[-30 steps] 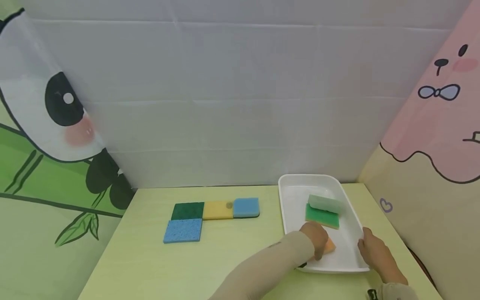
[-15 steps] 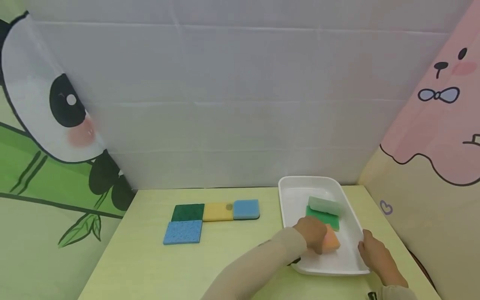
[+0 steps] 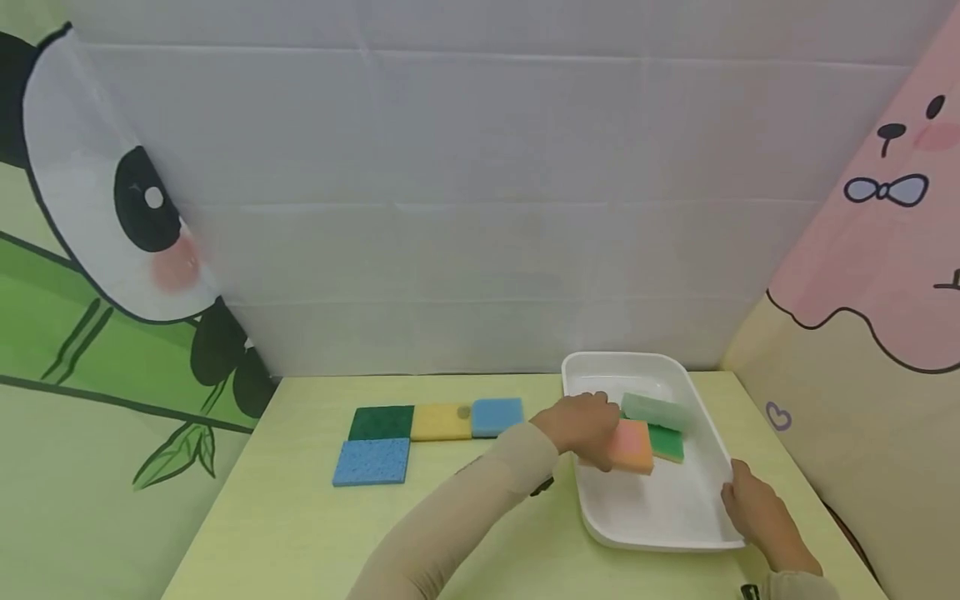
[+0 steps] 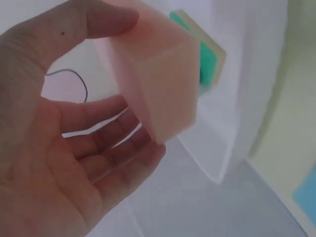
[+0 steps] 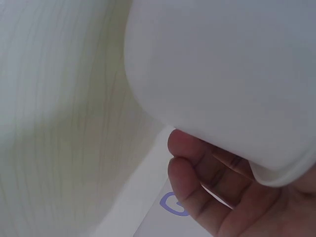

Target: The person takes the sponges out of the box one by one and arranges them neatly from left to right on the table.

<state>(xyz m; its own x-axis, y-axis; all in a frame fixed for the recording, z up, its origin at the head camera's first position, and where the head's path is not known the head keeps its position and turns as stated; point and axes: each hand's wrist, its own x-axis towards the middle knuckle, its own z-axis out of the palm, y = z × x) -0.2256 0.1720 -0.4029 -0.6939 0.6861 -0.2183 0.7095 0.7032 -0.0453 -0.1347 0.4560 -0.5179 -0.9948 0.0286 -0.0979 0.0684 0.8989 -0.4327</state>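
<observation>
My left hand (image 3: 583, 427) pinches an orange-pink sponge (image 3: 632, 447) between thumb and fingers, over the left part of a white tray (image 3: 675, 517). In the left wrist view the sponge block (image 4: 168, 89) is tilted, thumb on one face and fingertips on the other. Behind it in the tray lie a green sponge (image 3: 666, 442) with a tan side and a pale green one (image 3: 656, 410). My right hand (image 3: 761, 508) grips the tray's right rim near the front corner. In the right wrist view its fingers (image 5: 185, 177) lie against the outer wall; the thumb is hidden.
Left of the tray, a dark green sponge (image 3: 381, 422), a yellow sponge (image 3: 441, 422) and a light blue sponge (image 3: 497, 416) form a row on the table (image 3: 285, 533). A speckled blue sponge (image 3: 371, 462) lies in front of the dark green one. Walls enclose the back and sides.
My left hand has lifted the orange-pink sponge from the tray's front part and moved it back and left. My right hand keeps its grip on the rim.
</observation>
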